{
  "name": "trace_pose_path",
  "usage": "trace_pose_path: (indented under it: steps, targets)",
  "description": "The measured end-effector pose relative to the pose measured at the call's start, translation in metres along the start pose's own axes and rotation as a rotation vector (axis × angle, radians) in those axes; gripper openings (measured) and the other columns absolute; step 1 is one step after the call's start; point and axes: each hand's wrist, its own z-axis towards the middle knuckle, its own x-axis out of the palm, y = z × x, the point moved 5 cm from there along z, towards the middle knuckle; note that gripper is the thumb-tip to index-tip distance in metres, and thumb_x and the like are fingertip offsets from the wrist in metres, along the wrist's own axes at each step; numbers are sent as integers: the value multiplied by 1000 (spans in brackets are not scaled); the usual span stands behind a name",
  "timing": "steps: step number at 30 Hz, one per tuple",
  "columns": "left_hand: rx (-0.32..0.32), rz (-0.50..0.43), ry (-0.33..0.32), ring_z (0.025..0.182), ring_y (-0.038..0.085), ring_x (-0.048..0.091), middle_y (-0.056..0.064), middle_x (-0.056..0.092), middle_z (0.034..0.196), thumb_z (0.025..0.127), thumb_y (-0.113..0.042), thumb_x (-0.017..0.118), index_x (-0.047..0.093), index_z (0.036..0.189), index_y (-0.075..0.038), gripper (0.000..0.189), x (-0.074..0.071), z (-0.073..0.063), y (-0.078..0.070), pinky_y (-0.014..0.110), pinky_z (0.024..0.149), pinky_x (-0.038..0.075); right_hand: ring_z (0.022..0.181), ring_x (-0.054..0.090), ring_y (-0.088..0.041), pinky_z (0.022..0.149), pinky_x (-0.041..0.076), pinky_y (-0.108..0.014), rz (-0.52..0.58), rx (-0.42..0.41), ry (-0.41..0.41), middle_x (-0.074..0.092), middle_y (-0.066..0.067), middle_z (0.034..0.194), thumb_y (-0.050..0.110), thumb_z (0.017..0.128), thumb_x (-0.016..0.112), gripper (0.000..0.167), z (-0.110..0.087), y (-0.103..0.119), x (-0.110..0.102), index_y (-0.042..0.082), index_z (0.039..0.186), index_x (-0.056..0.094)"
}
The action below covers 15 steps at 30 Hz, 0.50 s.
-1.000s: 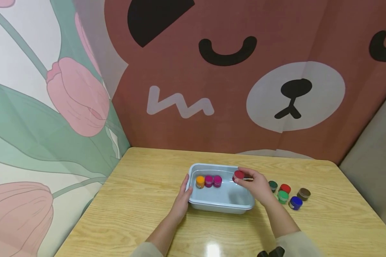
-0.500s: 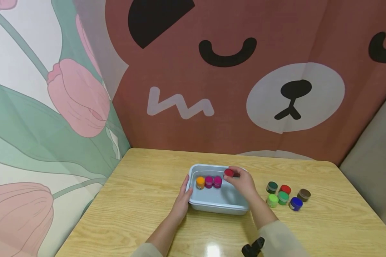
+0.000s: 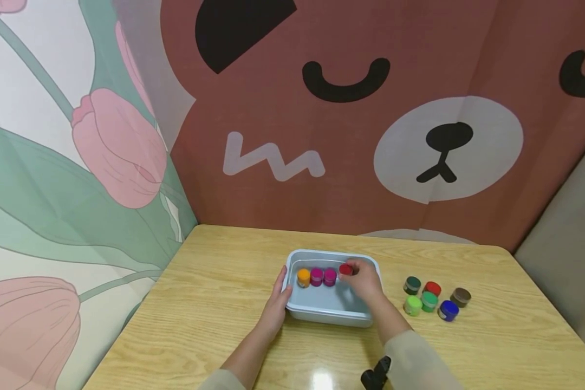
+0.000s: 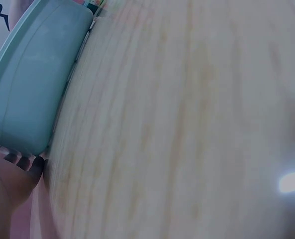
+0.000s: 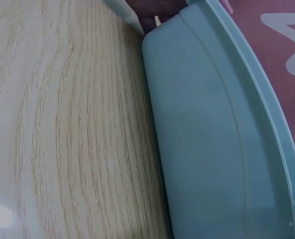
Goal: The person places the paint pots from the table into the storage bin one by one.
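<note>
A light blue plastic tray (image 3: 329,316) stands on the wooden table. My left hand (image 3: 274,306) grips its left end; in the left wrist view its dark-shaded fingertips (image 4: 37,167) are at the tray's lower corner. My right hand (image 3: 365,281) reaches inside the tray and pinches a small paint pot with a dark red lid (image 3: 345,269). Left of that pot, a row holds an orange pot (image 3: 304,278) and two magenta pots, one (image 3: 316,277) beside the other (image 3: 329,277). The right wrist view shows mostly the tray's outer wall (image 5: 202,124), which hides the held pot.
Right of the tray several more pots are grouped on the table: dark green (image 3: 411,285), red (image 3: 433,288), light green (image 3: 412,305), green (image 3: 429,301), blue (image 3: 448,310) and brown (image 3: 460,296). A bear-patterned cloth (image 3: 341,162) hangs behind the table's back edge.
My right hand has carried the dark red pot leftward over the tray, then lowered it beside the magenta pots. The light green pot on the table has come into full view. My left hand stays put.
</note>
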Motion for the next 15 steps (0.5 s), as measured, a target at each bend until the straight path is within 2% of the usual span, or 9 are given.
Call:
trace_pose_path:
  steps: [5,10,15]
  targets:
    - [8,18,-6,150,43,11,14,16,164,105,-24,37,19,158,-18,56,0,0,0,66,118,6,105,61,-37,96,49,-48,-7,24,25,66,-27,112,7,81,74,42,2,0,3,-10,118,62]
    - [4,16,-4,151,41,10,13,15,165,105,-23,38,19,158,-19,56,-1,-1,0,65,119,5,115,58,-37,103,45,-49,-55,74,79,63,-25,122,6,83,74,43,4,-5,6,-5,123,62]
    - [-2,9,5,151,41,10,12,14,165,105,-24,38,18,158,-21,57,0,-2,0,66,119,5,116,58,-37,104,44,-50,-103,73,100,63,-25,124,6,83,74,42,6,-6,8,-2,123,63]
